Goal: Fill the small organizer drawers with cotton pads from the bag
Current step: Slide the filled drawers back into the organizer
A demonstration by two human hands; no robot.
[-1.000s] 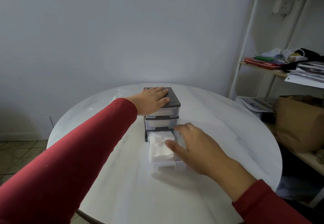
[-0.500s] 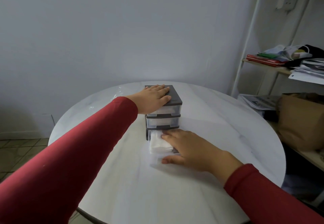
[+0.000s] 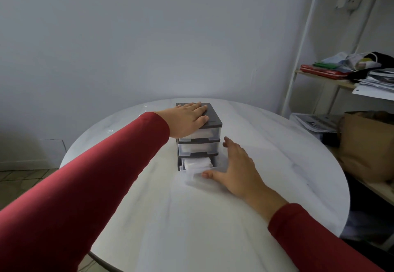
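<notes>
STEP: shutting the bottom drawer | SCENE: small grey-framed clear-plastic three-drawer organizer point(image 3: 199, 131) at frame centre on round white marble table point(image 3: 213, 218); bottom drawer point(image 3: 191, 172) juts partway out, white cotton pads point(image 3: 197, 163) stacked inside | LEFT: left hand point(image 3: 187, 120) flat on the lid, fingers straight and together | RIGHT: right hand point(image 3: 236, 169) lower right of the drawer, fingers spread, thumb at the drawer front | ADVICE: push squarely and brace the lid (tall pads may snag the frame)

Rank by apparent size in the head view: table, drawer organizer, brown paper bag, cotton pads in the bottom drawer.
1. table: by far the largest.
2. brown paper bag and drawer organizer: these look alike in size, and the frame edge cuts the bag, so they are not ranked against each other.
3. cotton pads: smallest.
</notes>
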